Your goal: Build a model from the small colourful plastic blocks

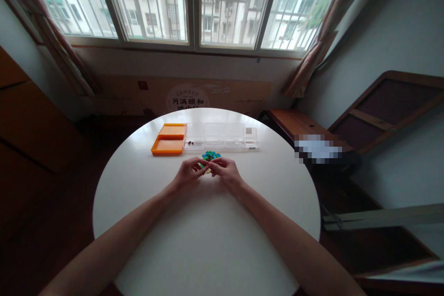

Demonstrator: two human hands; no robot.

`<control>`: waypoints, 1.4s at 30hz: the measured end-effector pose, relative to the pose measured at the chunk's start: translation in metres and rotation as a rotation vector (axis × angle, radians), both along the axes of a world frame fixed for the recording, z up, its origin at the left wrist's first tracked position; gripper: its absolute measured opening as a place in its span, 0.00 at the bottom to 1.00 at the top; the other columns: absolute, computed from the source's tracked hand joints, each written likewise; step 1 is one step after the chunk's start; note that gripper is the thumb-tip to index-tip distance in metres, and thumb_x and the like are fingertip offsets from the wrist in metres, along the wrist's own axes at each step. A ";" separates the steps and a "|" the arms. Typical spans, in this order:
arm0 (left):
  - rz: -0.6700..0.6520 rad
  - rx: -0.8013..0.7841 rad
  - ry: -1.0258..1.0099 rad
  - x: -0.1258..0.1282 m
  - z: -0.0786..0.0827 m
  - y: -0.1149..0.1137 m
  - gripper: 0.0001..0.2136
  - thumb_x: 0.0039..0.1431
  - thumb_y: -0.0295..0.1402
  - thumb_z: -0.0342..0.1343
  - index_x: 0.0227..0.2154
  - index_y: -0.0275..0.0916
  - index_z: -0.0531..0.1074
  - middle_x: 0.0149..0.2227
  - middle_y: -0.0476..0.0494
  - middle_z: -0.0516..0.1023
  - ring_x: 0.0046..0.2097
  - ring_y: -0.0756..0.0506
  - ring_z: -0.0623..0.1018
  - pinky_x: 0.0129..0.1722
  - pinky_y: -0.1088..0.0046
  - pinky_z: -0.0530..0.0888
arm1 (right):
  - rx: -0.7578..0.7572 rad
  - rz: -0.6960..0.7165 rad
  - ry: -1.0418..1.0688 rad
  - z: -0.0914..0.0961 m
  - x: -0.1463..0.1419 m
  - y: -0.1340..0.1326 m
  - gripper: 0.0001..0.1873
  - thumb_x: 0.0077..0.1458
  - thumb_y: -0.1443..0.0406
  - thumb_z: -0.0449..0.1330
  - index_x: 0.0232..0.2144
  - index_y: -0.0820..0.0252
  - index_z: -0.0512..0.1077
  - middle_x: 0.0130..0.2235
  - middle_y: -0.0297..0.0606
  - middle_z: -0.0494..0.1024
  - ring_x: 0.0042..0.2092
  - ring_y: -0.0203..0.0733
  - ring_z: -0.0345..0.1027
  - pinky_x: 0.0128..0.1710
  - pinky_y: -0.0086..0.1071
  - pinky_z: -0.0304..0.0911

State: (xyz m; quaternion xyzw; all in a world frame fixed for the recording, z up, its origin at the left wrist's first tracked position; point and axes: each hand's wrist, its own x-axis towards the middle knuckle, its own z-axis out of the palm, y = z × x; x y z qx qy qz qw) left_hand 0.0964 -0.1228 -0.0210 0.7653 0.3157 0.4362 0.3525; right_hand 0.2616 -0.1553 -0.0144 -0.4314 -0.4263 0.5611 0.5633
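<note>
My left hand (190,169) and my right hand (226,169) meet over the white round table (208,240), fingertips pinched together and touching or nearly so. Whatever sits between them is too small to make out. Just beyond the fingers lies a heap of small blue and green pieces (211,154), partly hidden by the hands. A few yellowish bits (208,171) show below the fingertips. Behind the heap a clear plastic compartment box (225,144) lies with its lid folded back. Some small dark pieces (190,143) rest in its left compartment.
Left of the clear box stands an open orange tray (168,151) with a raised back section. A wooden bench (294,122) with a blurred white item (318,149) is beyond the table's right edge. A printed cardboard panel (229,95) leans under the barred window.
</note>
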 end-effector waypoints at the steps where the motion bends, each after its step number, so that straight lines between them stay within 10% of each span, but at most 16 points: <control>1: 0.004 0.017 0.000 0.000 0.000 0.000 0.09 0.56 0.37 0.60 0.32 0.34 0.78 0.27 0.45 0.79 0.25 0.53 0.74 0.23 0.82 0.70 | -0.007 -0.003 0.006 0.000 0.000 0.000 0.23 0.31 0.53 0.74 0.26 0.64 0.76 0.22 0.35 0.77 0.23 0.33 0.68 0.23 0.28 0.66; 42: 0.061 0.076 -0.003 -0.002 0.005 -0.002 0.14 0.55 0.43 0.61 0.29 0.35 0.79 0.26 0.43 0.78 0.24 0.53 0.74 0.22 0.81 0.71 | 0.021 0.003 -0.027 0.000 0.000 0.002 0.19 0.32 0.55 0.73 0.25 0.62 0.77 0.21 0.33 0.76 0.21 0.31 0.65 0.20 0.26 0.62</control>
